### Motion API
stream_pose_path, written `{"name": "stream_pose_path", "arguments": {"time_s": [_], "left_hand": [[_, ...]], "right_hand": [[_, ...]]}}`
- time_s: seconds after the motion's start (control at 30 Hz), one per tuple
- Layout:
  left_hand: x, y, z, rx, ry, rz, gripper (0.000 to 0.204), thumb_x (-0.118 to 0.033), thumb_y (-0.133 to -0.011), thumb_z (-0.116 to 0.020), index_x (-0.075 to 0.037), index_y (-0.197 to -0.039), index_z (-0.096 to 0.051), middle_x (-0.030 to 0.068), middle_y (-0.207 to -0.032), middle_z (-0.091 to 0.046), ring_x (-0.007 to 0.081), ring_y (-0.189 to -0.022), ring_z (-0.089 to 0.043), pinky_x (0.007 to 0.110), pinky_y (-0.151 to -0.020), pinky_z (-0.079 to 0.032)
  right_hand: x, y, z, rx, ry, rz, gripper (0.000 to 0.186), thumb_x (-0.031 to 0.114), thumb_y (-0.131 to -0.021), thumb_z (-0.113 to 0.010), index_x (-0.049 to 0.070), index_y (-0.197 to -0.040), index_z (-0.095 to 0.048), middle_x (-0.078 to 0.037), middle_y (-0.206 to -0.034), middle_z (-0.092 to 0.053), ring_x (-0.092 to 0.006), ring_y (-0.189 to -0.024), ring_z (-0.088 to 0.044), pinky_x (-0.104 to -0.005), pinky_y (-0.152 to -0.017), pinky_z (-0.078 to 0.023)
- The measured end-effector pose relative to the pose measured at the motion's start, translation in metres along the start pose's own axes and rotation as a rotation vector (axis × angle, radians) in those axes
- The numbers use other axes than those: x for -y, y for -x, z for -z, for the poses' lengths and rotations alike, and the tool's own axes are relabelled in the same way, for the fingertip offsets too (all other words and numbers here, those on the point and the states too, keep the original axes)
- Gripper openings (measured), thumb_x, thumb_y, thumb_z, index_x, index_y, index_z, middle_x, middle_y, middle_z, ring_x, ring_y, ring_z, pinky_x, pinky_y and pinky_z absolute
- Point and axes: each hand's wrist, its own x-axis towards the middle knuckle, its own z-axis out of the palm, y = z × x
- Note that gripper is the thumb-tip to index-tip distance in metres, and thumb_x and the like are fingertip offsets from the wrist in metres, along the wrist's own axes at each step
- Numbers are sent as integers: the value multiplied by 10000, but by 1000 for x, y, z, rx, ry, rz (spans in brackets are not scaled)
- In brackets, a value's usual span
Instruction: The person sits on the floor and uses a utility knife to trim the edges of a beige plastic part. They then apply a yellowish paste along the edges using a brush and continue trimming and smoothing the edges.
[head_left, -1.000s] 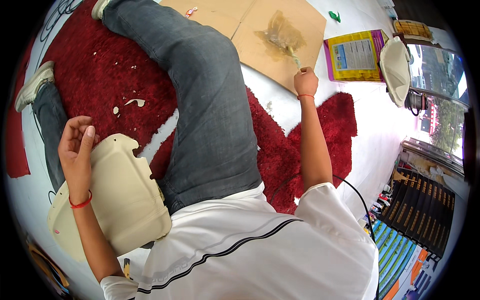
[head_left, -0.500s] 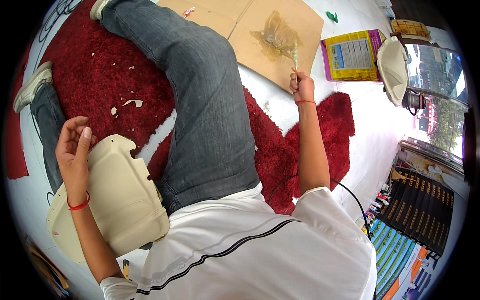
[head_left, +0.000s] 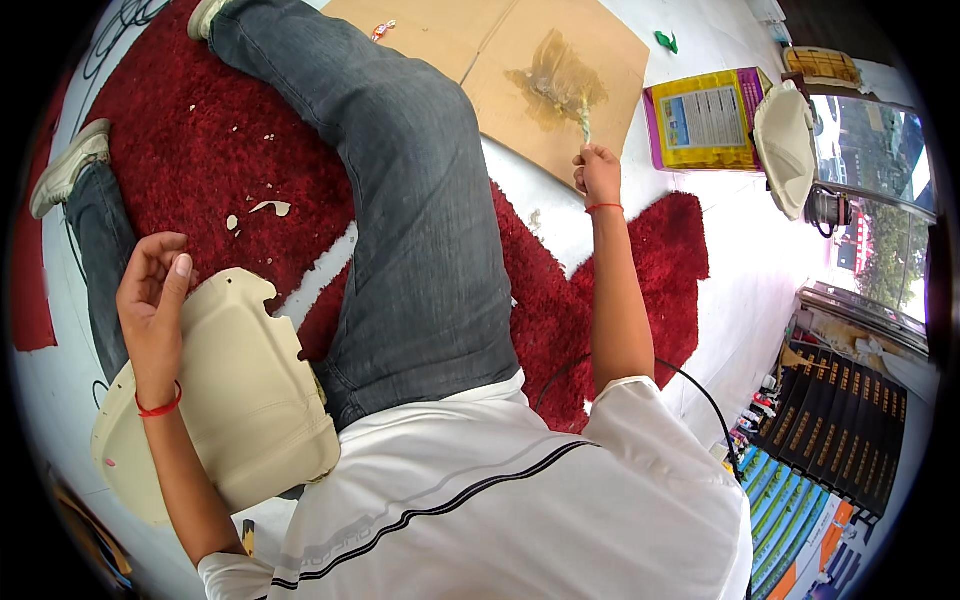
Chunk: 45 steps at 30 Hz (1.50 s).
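Pale stick: gripping it in closed fingers of the right hand, pointing lengthwise toward the cardboard far edge; curling the left hand half-open, visibly holding nothing.

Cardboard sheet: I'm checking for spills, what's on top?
A brown smear and a wrapper; the right hand holds a thin tool there. The leg hides anything behind it.

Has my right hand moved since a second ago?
Yes: the right hand has shifted slightly left, widening its gap from the yellow-and-purple box.
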Motion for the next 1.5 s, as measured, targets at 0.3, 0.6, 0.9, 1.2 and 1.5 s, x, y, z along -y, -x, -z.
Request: {"name": "stream_pose_path", "arguments": {"time_s": [0.3, 0.6, 0.9, 1.2, 1.5], "left_hand": [[-6, 1, -5, -25, -3, -2, 187, -126, -1011, -656, -25, -1167, -632, -27, -905, -572, 62, -861, -547, 225, -794, -454], [-7, 4, -4, -30, -5, -1, 196, -135, -1007, -665, -25, -1166, -632, -27, -909, -568, 61, -859, -540, 228, -795, -452], [-13, 2, -5, 61, -89, -153, 192, -3, -917, -707, 16, -796, -558, 22, -897, -521, 84, -807, -474, 222, -712, -389], [-22, 9, 2, 68, -16, -131, 69, -18, -965, -632, 4, -1030, -621, -1, -969, -563, 56, -913, -531, 219, -825, -450], [-15, 11, 9, 138, -247, -428, 183, 50, -853, -680, 11, -1024, -733, 51, -1027, -556, 151, -947, -558, 269, -846, -470]], "right_hand": [[-11, -15, -12, 35, -122, 3, 155, 119, -977, -577, -9, -988, -664, -47, -717, -599, -122, -427, -437, -296, -388, -292], [-15, -10, -13, 138, -86, -154, 237, 115, -1026, -457, -1, -1162, -613, -24, -706, -540, -102, -470, -392, -271, -417, -275], [79, 47, -25, 814, -598, -88, 256, 191, -1120, -405, 46, -1216, -592, -13, -688, -501, -76, -405, -319, -229, -375, -268], [158, 163, -56, 950, -103, 224, 374, 266, -1064, -574, 23, -1348, -544, -11, -686, -519, -26, -420, -297, -190, -394, -217], [161, 248, -95, 1118, 676, 637, 214, 50, -1005, -628, -40, -1185, -701, -29, -680, -544, -73, -581, -424, -243, -557, -350]]}}
